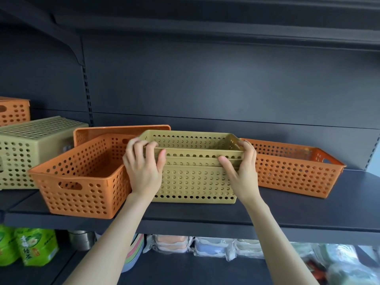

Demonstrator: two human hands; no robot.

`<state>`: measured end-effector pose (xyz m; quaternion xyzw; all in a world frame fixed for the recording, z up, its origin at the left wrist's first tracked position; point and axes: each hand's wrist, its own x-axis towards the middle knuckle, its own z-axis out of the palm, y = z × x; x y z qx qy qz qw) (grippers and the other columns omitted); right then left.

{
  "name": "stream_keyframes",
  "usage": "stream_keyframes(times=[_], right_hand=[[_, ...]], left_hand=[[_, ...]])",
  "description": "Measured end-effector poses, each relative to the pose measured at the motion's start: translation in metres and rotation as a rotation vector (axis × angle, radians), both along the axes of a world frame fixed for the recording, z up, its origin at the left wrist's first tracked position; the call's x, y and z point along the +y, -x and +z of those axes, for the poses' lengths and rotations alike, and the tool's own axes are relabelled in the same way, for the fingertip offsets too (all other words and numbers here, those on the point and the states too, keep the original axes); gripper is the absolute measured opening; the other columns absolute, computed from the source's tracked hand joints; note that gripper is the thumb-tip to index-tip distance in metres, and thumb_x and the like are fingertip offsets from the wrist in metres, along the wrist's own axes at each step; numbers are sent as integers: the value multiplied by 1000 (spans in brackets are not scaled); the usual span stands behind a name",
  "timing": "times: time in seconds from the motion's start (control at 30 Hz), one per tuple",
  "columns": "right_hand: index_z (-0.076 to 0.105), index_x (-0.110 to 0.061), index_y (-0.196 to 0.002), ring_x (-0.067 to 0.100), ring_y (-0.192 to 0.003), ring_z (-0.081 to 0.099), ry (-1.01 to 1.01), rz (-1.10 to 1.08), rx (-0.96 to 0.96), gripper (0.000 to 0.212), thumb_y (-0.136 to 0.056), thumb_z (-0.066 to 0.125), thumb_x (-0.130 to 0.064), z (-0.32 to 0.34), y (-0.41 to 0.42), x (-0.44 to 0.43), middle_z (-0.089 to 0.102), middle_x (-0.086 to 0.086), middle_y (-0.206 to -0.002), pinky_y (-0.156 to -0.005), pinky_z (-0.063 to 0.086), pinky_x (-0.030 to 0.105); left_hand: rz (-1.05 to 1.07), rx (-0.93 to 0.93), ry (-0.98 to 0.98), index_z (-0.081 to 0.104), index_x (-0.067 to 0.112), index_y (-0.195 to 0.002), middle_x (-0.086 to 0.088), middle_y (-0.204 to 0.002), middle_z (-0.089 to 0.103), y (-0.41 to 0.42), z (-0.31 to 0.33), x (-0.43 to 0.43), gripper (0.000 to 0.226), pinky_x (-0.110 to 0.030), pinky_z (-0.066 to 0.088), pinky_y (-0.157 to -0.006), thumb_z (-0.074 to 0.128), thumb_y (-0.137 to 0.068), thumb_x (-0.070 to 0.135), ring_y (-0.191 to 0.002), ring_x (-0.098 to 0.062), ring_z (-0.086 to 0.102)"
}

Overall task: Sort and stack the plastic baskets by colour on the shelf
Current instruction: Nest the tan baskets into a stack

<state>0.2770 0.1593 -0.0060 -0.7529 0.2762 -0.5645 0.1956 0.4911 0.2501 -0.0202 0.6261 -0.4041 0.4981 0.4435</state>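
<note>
A person is gripping the olive basket stack (194, 175), which is sitting on the dark shelf (287, 210) near its front edge, roughly at the middle of the view. The stack is lying with its long axis running left to right along the shelf, its long perforated side facing the camera and its openings facing up. At least two nested rims are showing at the near top edge.

The left hand (144, 169) is clamping the stack's near left corner, fingers curled over the top rim and thumb pressed against the front wall. The right hand (241, 171) is clamping the near right corner the same way, fingers over the rim by the end handle and thumb on the front.

Touching the stack's left end, an orange basket (82, 182) is standing upright with its long axis running front to back and a handle end facing the camera. Behind that one, a second orange basket (121, 130) is showing only its rim. Farther left of the stack, an overturned olive basket (30, 149) is resting bottom-up, with another orange basket (14, 112) beyond it. Just right of the stack, a long orange basket (296, 169) is lying upright, angled toward the back wall.
</note>
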Motion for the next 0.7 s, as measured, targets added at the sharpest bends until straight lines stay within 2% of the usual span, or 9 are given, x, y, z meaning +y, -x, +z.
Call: stream_keyframes(times=[0.07,0.17,0.23,0.4,0.6,0.7], right_hand=[[30,-20,-138,4,-120,41,-10,1,0,69,-82,54,-52,0,-2,-2,29,2,-149,-85,35,28],[28,-22,-137,19,-134,37,-10,6,7,66,-86,57,-51,-2,-6,-8,27,2,-150,-87,37,32],[27,-24,-137,22,-138,33,-11,4,11,65,-85,55,-52,-3,-7,-10,26,2,-150,-89,37,33],[27,-20,-138,24,-143,23,-29,51,-24,61,-89,58,-39,-5,-9,-8,24,8,-151,-104,31,34],[25,-18,-142,20,-140,26,-65,52,-38,63,-90,58,-33,-5,-10,-3,27,10,-149,-108,27,29],[24,-19,-144,13,-136,30,-98,61,-33,64,-91,59,-29,-6,-7,-1,30,6,-148,-103,26,23]], left_hand=[[-15,32,-26,58,3,-100,-21,-108,59,0,-1,-2,39,-50,40,-87,39,-100,37,-119,-38,42],[-47,78,-70,54,3,-109,-22,-119,55,2,-3,-2,39,-53,40,-93,37,-100,37,-128,-40,36],[-61,87,-99,52,3,-113,-23,-124,52,1,-3,-1,41,-55,38,-96,36,-100,38,-132,-41,32],[-110,115,-122,52,3,-116,-22,-129,50,0,-2,0,43,-55,35,-99,37,-99,40,-134,-40,29],[-164,150,-141,52,4,-123,-20,-137,45,2,-1,2,46,-55,30,-104,40,-96,40,-138,-39,22],[-195,179,-162,49,5,-129,-20,-144,38,3,-2,5,51,-55,26,-107,39,-96,43,-140,-39,17]])
